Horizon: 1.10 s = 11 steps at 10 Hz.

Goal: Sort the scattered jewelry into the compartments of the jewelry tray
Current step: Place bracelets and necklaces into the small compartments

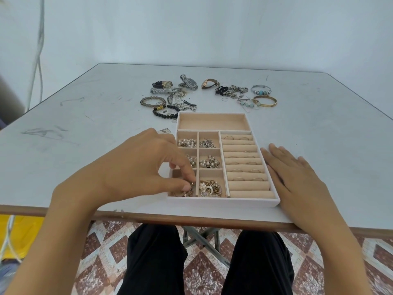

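Observation:
The pink jewelry tray (pixel 223 202) sits at the table's near edge. Its small square compartments hold earrings, the ring rolls (pixel 242 161) on the right hold thin rings, and the long far compartment (pixel 212 122) is bare. My left hand (pixel 144 165) reaches into the near-left compartment, where thumb and forefinger pinch a small gold-coloured earring (pixel 190 189). Flat on the table, my right hand (pixel 297 179) lies with straight fingers against the tray's right wall. Beyond the tray lie scattered watches (pixel 189 83), beaded bracelets (pixel 153 101), chains (pixel 236 91) and a gold bangle (pixel 265 101).
The white table (pixel 85 116) has bare surface on the left and far right. A small silver piece (pixel 164 130) lies just left of the tray's far corner. The table's brown front edge (pixel 191 221) runs right under the tray; my legs and a tiled floor show below.

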Tool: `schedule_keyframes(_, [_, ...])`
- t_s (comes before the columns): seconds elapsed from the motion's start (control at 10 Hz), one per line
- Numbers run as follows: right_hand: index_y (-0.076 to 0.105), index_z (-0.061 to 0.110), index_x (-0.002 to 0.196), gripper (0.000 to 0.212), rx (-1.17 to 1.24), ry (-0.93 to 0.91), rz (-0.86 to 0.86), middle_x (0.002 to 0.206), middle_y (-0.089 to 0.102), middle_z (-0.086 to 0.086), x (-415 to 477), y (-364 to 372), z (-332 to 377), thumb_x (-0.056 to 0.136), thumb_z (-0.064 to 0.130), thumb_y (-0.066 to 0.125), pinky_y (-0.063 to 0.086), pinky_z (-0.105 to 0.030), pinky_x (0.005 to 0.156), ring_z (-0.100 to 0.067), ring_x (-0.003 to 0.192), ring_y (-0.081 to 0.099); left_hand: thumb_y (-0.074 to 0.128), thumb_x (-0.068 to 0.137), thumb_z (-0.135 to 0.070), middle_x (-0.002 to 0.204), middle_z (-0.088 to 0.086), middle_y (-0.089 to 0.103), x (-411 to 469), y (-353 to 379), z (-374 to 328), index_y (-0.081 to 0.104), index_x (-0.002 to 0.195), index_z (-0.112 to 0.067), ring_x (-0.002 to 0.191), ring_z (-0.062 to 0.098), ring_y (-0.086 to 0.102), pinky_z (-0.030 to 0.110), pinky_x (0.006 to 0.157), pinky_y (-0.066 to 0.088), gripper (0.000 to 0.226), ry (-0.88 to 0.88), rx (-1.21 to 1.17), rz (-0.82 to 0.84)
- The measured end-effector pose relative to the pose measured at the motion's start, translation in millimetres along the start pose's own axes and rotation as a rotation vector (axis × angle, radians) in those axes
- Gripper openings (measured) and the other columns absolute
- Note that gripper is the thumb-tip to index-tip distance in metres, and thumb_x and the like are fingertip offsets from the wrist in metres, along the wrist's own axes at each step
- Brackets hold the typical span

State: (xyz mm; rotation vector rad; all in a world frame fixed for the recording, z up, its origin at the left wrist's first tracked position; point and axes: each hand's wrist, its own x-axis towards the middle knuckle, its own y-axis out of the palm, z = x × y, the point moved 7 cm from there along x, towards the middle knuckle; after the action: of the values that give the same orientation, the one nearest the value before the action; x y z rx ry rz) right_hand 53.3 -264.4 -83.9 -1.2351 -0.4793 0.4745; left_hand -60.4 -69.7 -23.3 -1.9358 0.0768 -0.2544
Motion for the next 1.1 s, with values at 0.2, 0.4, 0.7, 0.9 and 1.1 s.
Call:
schedule_keyframes(0.2, [0.019, 0.034, 0.15, 0.065, -0.001, -0.002, -0.006, 0.159, 0.01, 0.013, 0.4, 0.7, -0.2, 0.088, 0.044, 0.003, 0.0, -0.027, 0.118, -0.002, 0.146, 0.003, 0.065, 0.076, -0.049, 0.082, -0.024, 0.067, 0.7, 0.9, -3.0, 0.071, 0.075, -0.041, 0.091, 0.005, 0.057, 0.033, 0.089, 0.038, 0.01, 0.025, -0.001, -0.007])
schedule_keyframes(0.4, [0.018, 0.034, 0.15, 0.065, -0.002, -0.002, -0.005, 0.158, 0.009, 0.013, 0.5, 0.5, -0.2, 0.088, 0.044, 0.003, -0.001, -0.027, 0.119, -0.002, 0.146, 0.003, 0.061, 0.077, -0.054, 0.077, -0.025, 0.068, 1.5, 1.7, -2.0, 0.073, 0.076, -0.041, 0.087, 0.006, 0.059, 0.019, 0.088, 0.033, 0.018, 0.026, -0.002, 0.014])
schedule_keyframes(0.7, [0.019, 0.034, 0.15, 0.066, 0.002, -0.009, -0.018, 0.158, 0.01, 0.014, 0.9, 1.5, -1.7, 0.088, 0.046, 0.002, -0.001, -0.027, 0.118, -0.002, 0.146, 0.003, 0.056, 0.074, -0.069, 0.083, -0.026, 0.067, -0.8, -0.7, -2.3, 0.07, 0.079, -0.041, 0.091, 0.001, 0.058, 0.017, 0.088, 0.031, 0.032, 0.022, -0.012, -0.002])
schedule_keyframes(0.9, [0.018, 0.035, 0.15, 0.076, -0.009, -0.018, -0.027, 0.158, 0.01, 0.014, 2.0, 3.3, -2.7, 0.081, 0.053, -0.007, -0.001, -0.026, 0.118, -0.001, 0.146, 0.003, 0.06, 0.075, -0.064, 0.084, -0.025, 0.067, -0.6, 1.8, 0.6, 0.07, 0.08, -0.041, 0.091, 0.002, 0.059, 0.024, 0.084, 0.034, 0.025, 0.037, -0.014, 0.014])
schedule_keyframes(1.1, [0.021, 0.035, 0.15, 0.064, 0.013, -0.011, -0.027, 0.158, 0.011, 0.014, 0.6, 2.1, -2.3, 0.089, 0.045, 0.005, -0.001, -0.025, 0.118, -0.001, 0.145, 0.004, 0.061, 0.074, -0.064, 0.084, -0.024, 0.068, 0.5, 2.0, 4.0, 0.07, 0.08, -0.041, 0.091, 0.004, 0.058, 0.029, 0.085, 0.037, 0.025, 0.044, -0.005, 0.0])
